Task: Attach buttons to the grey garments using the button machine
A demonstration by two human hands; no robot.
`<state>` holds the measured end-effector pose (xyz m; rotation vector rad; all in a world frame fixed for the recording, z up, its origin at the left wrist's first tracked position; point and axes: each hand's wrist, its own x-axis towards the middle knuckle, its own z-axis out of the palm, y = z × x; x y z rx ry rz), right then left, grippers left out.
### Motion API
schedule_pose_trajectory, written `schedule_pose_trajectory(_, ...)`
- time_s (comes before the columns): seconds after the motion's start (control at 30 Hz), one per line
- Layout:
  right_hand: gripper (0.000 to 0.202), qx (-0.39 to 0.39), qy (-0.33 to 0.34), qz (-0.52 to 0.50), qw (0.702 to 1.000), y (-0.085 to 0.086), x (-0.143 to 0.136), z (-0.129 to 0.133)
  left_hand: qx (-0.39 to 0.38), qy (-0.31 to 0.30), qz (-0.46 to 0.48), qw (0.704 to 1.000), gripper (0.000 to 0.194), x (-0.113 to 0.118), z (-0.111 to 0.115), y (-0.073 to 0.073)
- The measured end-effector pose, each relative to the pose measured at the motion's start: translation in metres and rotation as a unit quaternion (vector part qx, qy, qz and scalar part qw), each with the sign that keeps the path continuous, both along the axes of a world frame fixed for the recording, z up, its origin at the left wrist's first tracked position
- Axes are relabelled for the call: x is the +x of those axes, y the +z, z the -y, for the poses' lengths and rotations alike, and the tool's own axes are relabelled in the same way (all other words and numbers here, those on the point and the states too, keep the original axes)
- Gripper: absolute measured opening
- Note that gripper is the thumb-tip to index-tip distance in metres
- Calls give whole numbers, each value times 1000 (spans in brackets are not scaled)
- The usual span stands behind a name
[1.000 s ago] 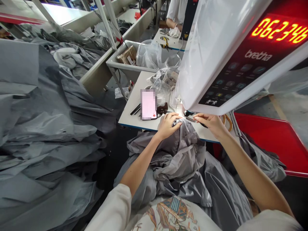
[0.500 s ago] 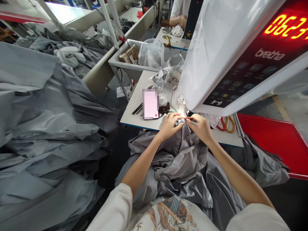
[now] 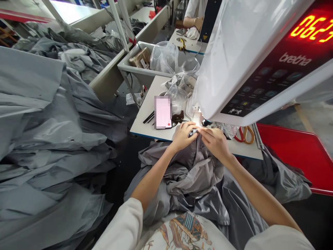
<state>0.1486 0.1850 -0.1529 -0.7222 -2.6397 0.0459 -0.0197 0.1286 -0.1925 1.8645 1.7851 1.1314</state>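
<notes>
Grey fabric (image 3: 192, 170) lies bunched from the table edge down over my lap. My left hand (image 3: 184, 136) is closed on its upper edge, thumb and fingers pinching the cloth. Close beside it my right hand (image 3: 214, 140) has its fingers bent together at the same edge, the fingertips meeting near the left thumb. What lies between the right fingertips is hidden. Just beyond the fingers is the lit working end of a white machine (image 3: 199, 119), whose large head (image 3: 234, 52) with a red digital display leans over from the right.
A phone (image 3: 163, 111) and dark sticks lie left on the white table (image 3: 142, 121). Behind are clear plastic bags (image 3: 179, 86) and a grey trough (image 3: 140, 71). Scissors (image 3: 244, 134) and a red tray (image 3: 291, 149) are right. Grey cloth (image 3: 52, 146) hangs left. Another person's arm (image 3: 191, 22) shows behind.
My right hand has shifted slightly left, and its fingers have gone from spread at the cloth's edge to drawn together near the left thumb. My left hand stays on the cloth.
</notes>
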Motion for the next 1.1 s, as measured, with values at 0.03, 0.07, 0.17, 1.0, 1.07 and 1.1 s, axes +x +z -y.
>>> schedule_pose_trajectory(0.03,33,6,7,2,1000,0,1,1,0,-1,-2,1000,24,0,0,0)
schedule_pose_trajectory(0.07,33,10,12,6,1000,0,2,2,-1,-1,-4,1000,24,0,0,0)
schedule_pose_trajectory(0.17,34,21,18,16,999,0,2,3,-2,-1,-9,1000,24,0,0,1)
schedule_pose_trajectory(1.0,26,-194,-167,-260,931,-37,-10,6,20,-9,0,1000,24,0,-2,-5)
schedule_pose_trajectory(1.07,27,-238,-213,-268,909,-43,-16,5,17,-15,4,1000,24,-2,-3,-5)
schedule_pose_trajectory(1.1,27,-252,-235,-269,899,-44,-19,4,16,-18,5,1000,24,-2,-3,-4)
